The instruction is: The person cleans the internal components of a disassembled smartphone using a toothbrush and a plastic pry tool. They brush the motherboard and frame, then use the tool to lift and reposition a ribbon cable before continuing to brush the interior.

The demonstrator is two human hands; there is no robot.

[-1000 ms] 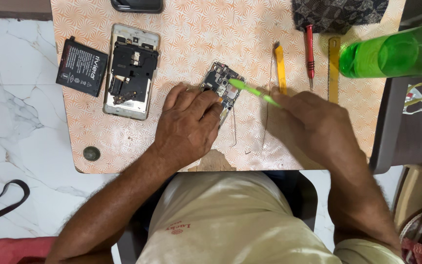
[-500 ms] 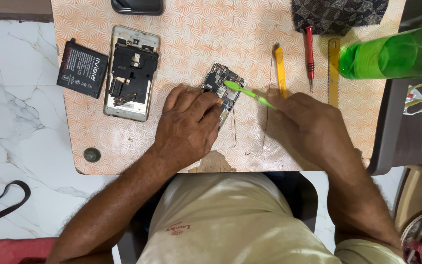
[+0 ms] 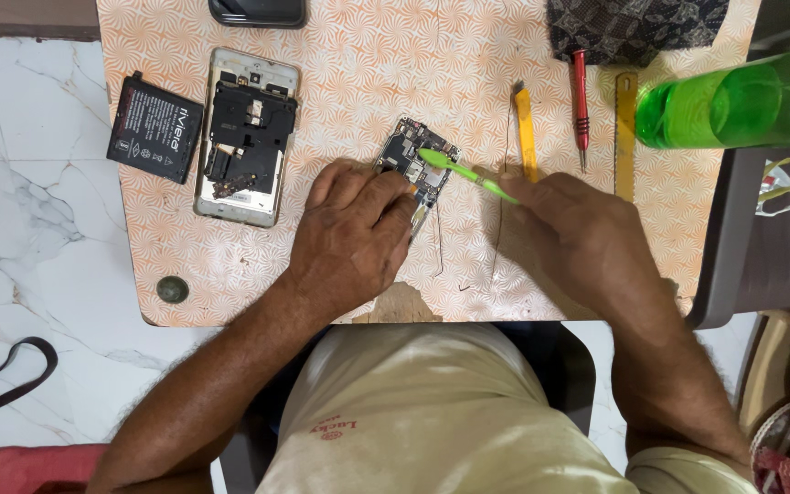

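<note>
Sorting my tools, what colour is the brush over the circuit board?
Light green brush, clearest in the head view.

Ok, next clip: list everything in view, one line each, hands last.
circuit board: 1, dark, table centre, under left fingers
brush: 1, green, head on circuit board
opened phone: 1, silver-black, table left
battery: 1, black, table's left edge
pry tool: 1, yellow, right of circuit board
screwdriver: 1, red
bottle: 1, green, far right
table: 1, orange-patterned
left hand: on circuit board
right hand: holds brush
</note>
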